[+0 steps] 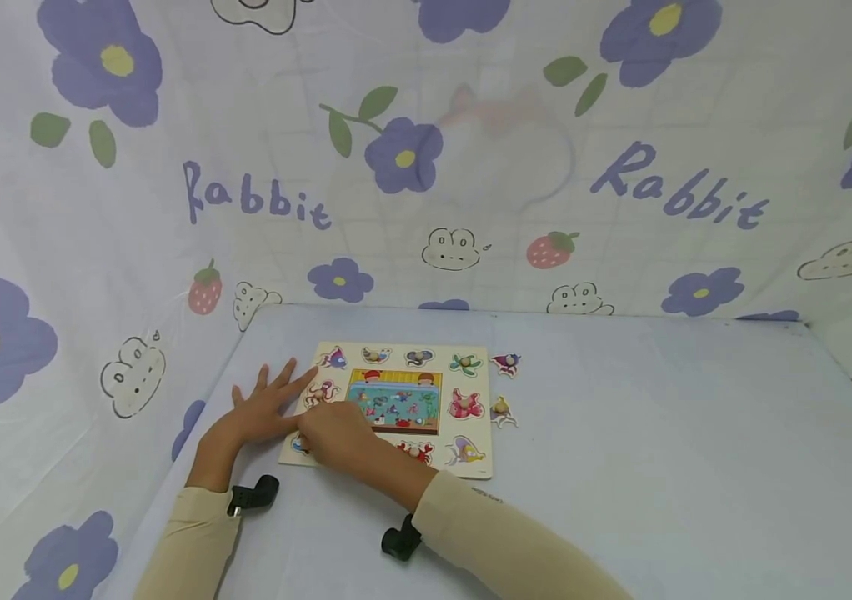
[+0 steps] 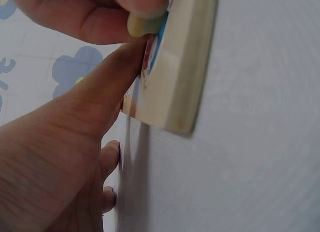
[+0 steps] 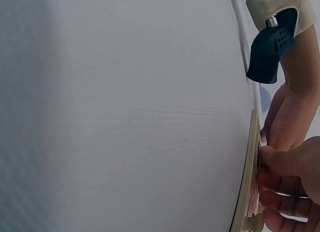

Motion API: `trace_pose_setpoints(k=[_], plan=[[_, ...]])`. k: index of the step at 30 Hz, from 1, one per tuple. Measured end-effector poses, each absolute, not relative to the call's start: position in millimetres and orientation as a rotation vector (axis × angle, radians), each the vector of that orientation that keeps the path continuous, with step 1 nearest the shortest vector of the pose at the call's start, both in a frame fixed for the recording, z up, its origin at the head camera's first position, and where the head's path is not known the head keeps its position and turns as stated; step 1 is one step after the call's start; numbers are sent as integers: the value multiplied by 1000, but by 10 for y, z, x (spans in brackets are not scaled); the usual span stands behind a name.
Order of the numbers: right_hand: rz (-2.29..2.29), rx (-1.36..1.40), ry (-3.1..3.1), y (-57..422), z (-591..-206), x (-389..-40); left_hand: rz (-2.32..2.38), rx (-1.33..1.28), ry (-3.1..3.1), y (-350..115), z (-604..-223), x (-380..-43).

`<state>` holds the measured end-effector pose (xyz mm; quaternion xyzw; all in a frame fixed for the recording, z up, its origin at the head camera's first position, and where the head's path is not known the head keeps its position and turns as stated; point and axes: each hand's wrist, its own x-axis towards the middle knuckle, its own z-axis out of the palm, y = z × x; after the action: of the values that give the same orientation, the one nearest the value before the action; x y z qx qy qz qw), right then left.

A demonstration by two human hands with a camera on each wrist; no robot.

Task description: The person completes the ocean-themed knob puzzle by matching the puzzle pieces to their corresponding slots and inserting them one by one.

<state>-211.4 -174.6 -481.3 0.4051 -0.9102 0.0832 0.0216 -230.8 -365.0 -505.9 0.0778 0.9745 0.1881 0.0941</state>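
A wooden peg puzzle board (image 1: 443, 354) with sea-animal pieces lies on the white table. My right hand (image 1: 339, 433) is at its lower-left corner, where it pinches the pale yellow knob (image 2: 139, 26) of a blue-edged puzzle piece (image 1: 298, 444). That piece sits at its slot; whether it is fully seated is hard to tell. With fingers spread, my left hand (image 1: 257, 412) rests at the board's left edge, its thumb on the board beside the right hand. An octopus piece (image 1: 330, 389) lies just above the hands.
Beside the board's right edge are a purple fish piece (image 1: 506, 363) and a yellow fish piece (image 1: 503, 412), the latter close against it. A printed fish-tank picture (image 1: 396, 404) fills the board's middle. Patterned curtain (image 1: 388, 242) stands behind the table.
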Motion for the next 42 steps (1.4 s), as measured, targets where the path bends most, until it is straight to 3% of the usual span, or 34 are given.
trace_pose_setpoints(k=[20,42], plan=[[338,1283,-2825,-1521,-4611,-2041,523,243,2910,-3661,-5081,-2313],[556,1222,-2718,-588,-4227,-1917,538,247,2909,-3655,-5106,-2317]])
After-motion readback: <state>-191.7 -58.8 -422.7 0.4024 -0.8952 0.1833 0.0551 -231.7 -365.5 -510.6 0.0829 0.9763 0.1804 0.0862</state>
